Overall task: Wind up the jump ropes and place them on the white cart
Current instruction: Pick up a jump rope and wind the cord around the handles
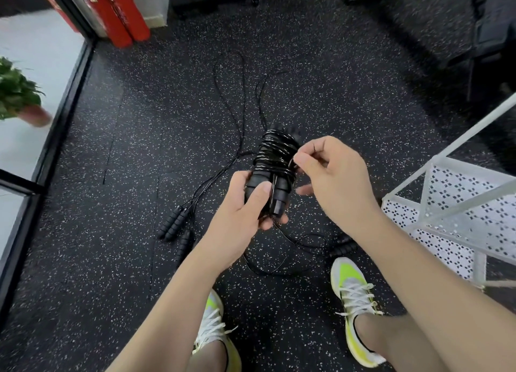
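Observation:
My left hand (247,204) grips a pair of black jump-rope handles (272,170) held together, with thin black cord wound many times around their upper part. My right hand (332,173) pinches the cord beside the wound bundle, at its right side. More black jump ropes lie on the speckled floor: handles (174,223) to the lower left, another handle (342,249) near my right shoe, and loose cord (237,92) running away across the floor. The white cart (458,209), with perforated shelves, stands at the right edge.
My two shoes (353,302) stand on the dark rubber floor below my hands. A potted plant (19,95) sits behind a glass wall at left. Red cylinders (122,14) lean at the upper left. Dark gym equipment (488,36) fills the upper right.

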`<state>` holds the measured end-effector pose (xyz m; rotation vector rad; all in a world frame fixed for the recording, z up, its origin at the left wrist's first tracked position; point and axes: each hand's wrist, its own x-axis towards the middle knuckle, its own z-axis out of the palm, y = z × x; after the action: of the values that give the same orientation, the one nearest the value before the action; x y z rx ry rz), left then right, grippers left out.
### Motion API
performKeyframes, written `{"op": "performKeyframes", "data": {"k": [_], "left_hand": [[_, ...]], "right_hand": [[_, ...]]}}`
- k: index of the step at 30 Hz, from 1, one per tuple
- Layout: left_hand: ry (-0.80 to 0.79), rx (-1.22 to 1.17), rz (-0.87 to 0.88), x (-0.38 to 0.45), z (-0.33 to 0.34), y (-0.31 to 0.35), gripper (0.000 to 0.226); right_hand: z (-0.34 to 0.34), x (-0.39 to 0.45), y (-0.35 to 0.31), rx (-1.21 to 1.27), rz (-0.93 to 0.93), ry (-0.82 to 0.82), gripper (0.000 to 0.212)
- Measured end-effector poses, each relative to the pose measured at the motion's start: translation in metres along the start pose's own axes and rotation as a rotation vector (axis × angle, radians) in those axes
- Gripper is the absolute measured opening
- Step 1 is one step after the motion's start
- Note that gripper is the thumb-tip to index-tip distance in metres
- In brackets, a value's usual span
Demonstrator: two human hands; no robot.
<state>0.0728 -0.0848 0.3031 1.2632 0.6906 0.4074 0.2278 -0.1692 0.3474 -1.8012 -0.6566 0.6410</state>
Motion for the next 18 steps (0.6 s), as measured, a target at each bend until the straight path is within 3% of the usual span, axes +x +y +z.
{"op": "performKeyframes", "data": {"k": [6,10,13,15,18], "left_hand": [[0.074,-0.086,-0.031,0.001,0.007,0.001,0.017],[0.145,-0.038,-0.071,-0.001,0.017,-0.002,0.045],[0.138,-0.028,-0.086,-0.006,0.028,-0.008,0.054],[0.135,-0.018,-0.103,-0.010,0.040,-0.011,0.052],[0.129,-0.017,-0.101,-0.017,0.057,-0.011,0.029]], "right_hand": [[0.005,0.005,0.006,0.142,-0.005,-0.069,0.004],[0.010,-0.008,0.014,0.110,-0.070,0.001,0.023],[0.012,-0.024,0.019,0.105,-0.081,0.052,0.037],[0.010,-0.035,0.022,0.092,-0.087,0.106,0.045],[-0.001,-0.047,0.023,0.051,-0.033,0.162,0.053]]}}
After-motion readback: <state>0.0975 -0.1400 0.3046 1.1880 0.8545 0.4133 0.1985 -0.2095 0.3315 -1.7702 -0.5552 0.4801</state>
